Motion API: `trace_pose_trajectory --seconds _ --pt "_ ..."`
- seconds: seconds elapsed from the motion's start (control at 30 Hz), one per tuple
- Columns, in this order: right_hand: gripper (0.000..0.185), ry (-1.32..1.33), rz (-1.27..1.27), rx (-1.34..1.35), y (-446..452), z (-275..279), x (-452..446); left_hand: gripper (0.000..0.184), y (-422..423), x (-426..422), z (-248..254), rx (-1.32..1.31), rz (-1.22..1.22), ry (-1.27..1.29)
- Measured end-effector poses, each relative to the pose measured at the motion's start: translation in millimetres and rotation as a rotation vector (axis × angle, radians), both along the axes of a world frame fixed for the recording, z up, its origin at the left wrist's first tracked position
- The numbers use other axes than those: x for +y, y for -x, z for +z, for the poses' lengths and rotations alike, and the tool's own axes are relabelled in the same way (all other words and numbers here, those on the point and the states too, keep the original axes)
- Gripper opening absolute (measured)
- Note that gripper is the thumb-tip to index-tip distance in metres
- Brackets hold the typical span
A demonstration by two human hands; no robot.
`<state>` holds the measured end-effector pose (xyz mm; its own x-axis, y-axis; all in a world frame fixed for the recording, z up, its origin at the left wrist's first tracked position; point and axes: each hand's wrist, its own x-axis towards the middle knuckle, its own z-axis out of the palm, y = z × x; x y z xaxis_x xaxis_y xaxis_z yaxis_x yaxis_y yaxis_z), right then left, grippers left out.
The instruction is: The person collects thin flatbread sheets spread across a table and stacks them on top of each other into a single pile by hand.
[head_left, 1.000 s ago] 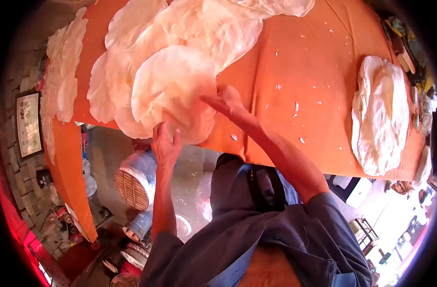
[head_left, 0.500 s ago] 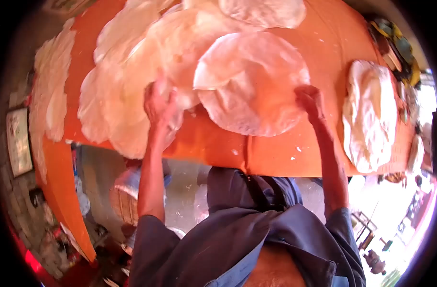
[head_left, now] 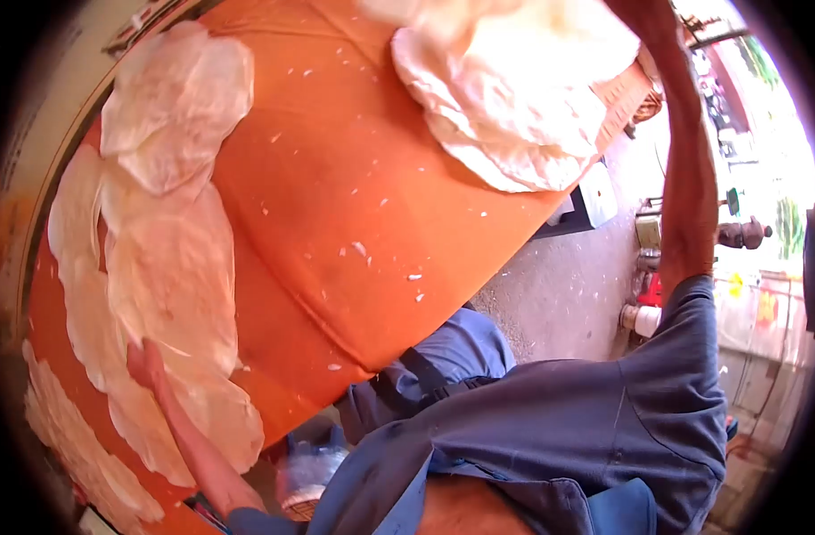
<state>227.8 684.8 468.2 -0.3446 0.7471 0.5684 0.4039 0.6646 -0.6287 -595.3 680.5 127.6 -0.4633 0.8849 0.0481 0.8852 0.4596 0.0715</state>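
Observation:
My right hand (head_left: 634,9) is at the top edge, mostly cut off. A pale, thin round flatbread (head_left: 523,53), smeared by motion, hangs from it over a wrinkled flatbread pile (head_left: 514,147) at the table's right side. Far to the left, my left hand (head_left: 145,364) hovers over or rests on overlapping flatbreads (head_left: 171,276); which of these I cannot tell. Its fingers look loosely curled and slightly apart, with nothing visible in them. Another flatbread (head_left: 180,98) lies at the upper end of that row.
An orange cloth (head_left: 336,205) covers the table, with white crumbs scattered over it. More flatbread (head_left: 82,446) lies at the lower left. Below the table's right edge is a dark-sided box (head_left: 590,205). My legs (head_left: 452,352) are close to the front edge.
My view has turned to the right. The round flatbread has left the table's middle and gone over the pile with my right hand. My left hand is now far from it.

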Motion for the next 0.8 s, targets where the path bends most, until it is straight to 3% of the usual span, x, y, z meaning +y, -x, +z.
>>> trace_pose_trajectory --seconds 0.07,0.13,0.17,0.2,0.23,0.3,0.33,0.4,0.43,0.5,0.53,0.57,0.6,0.67,0.77,0.8 --pt "0.017 -0.574 -0.823 -0.916 23 31 -35 0.042 16 2 12 -0.005 -0.040 0.040" --pt "0.014 -0.469 -0.910 -0.915 13 14 -54 0.037 53 3 10 -0.143 -0.075 -0.015" --pt "0.011 -0.442 -0.911 -1.028 -24 -13 -54 0.035 24 -8 43 -0.059 -0.178 -0.016" --pt "0.006 -0.367 -0.955 -1.113 -34 -47 -61 0.034 42 -6 40 -0.008 -0.123 0.018" --pt "0.008 -0.289 -0.996 -1.196 -42 -84 -67 0.033 -2 -20 79 0.050 -0.176 0.040" --pt "0.017 -0.090 -0.939 -1.373 -84 -185 -74 0.031 -32 -42 100 0.012 -0.343 -0.114" --pt "0.018 0.188 -0.985 -1.210 -59 -214 -85 0.031 -63 -54 119 -0.050 -0.389 -0.097" --pt "0.021 0.587 -0.691 -1.050 -42 -256 -116 0.029 -142 -75 158 -0.175 -0.479 -0.066" --pt "0.024 0.302 -0.631 -0.828 -17 -256 -126 0.029 -171 -80 168 -0.273 -0.510 -0.089" --pt "0.030 0.372 -0.602 -0.672 41 -247 -137 0.028 -221 -90 183 -0.469 -0.574 -0.120" --pt "0.034 0.720 -0.633 -0.725 63 -238 -137 0.028 -249 -94 193 -0.538 -0.598 -0.110" --pt "0.040 0.446 -0.532 -0.449 68 -288 -145 0.029 -277 -96 203 -0.607 -0.621 -0.100" --pt "0.053 0.951 -0.555 -0.162 105 -242 -143 0.029 -303 -99 212 -0.675 -0.645 -0.088" --pt "0.068 0.990 -0.506 0.363 135 -261 -138 0.031 -349 -105 221 -0.850 -0.710 -0.132" --pt "0.078 0.708 -0.797 0.373 126 -301 -125 0.036 -365 -101 189 -1.363 -0.674 -0.273" --pt "0.078 0.850 -0.664 0.487 103 -297 -122 0.038 -370 -97 182 -1.548 -0.648 -0.308"
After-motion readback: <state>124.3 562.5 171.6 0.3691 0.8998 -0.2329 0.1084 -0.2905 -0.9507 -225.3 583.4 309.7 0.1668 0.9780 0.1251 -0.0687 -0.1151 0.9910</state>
